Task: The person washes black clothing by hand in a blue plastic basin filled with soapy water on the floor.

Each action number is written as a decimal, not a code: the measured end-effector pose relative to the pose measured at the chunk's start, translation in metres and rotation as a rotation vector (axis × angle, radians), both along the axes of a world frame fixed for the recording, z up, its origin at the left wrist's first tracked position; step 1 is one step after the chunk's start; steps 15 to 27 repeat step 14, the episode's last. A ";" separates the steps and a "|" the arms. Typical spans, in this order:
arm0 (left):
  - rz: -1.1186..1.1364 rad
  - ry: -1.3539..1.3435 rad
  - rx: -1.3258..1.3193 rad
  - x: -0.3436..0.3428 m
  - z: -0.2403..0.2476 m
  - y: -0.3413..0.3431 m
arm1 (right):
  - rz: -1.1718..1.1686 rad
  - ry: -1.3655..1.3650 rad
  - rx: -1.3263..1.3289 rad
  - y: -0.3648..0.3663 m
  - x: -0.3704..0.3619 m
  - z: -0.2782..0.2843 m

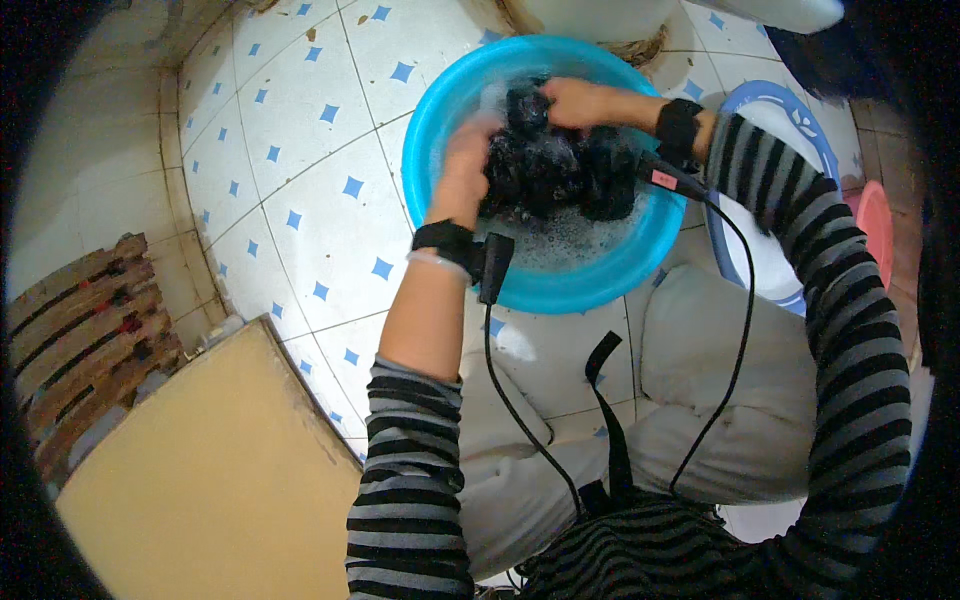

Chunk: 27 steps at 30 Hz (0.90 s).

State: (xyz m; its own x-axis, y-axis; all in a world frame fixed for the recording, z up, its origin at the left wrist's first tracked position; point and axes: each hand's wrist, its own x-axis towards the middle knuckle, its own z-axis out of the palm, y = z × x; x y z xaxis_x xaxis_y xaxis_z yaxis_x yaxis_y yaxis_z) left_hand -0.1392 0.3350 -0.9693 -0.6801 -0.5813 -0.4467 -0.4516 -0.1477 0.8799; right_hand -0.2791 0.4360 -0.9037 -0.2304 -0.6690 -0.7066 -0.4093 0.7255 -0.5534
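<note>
A soaked black cloth lies bunched in the sudsy water of a round turquoise basin. My left hand is at the cloth's left side; motion smears its fingers, so their grip cannot be made out. From the right, my right hand reaches over the cloth's far edge, its fingers closed on a fold of it. The garment's kind does not show. Each wrist wears a black strap with a cabled black device.
The basin stands on white floor tiles with blue diamonds. To its right are a blue-rimmed white basin and a pink tub. A yellow panel and a brown slatted piece occupy the left. Cables hang between my arms.
</note>
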 end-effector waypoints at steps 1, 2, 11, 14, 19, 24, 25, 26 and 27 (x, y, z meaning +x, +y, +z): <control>0.178 0.001 0.384 -0.008 0.022 0.008 | -0.013 0.009 0.025 0.016 -0.005 0.011; 0.373 -0.016 0.728 -0.003 0.041 0.002 | -0.124 -0.051 -0.139 0.020 0.000 0.025; 0.179 0.647 0.765 -0.012 0.099 0.056 | 0.028 0.460 -0.896 0.043 0.066 0.078; 0.445 0.505 0.801 -0.018 0.105 0.072 | -0.190 0.263 -0.686 0.033 0.054 0.087; 0.445 0.505 0.801 -0.018 0.105 0.072 | -0.190 0.263 -0.686 0.033 0.054 0.087; 0.445 0.505 0.801 -0.018 0.105 0.072 | -0.190 0.263 -0.686 0.033 0.054 0.087; 0.445 0.505 0.801 -0.018 0.105 0.072 | -0.190 0.263 -0.686 0.033 0.054 0.087; 0.445 0.505 0.801 -0.018 0.105 0.072 | -0.190 0.263 -0.686 0.033 0.054 0.087; 0.445 0.505 0.801 -0.018 0.105 0.072 | -0.190 0.263 -0.686 0.033 0.054 0.087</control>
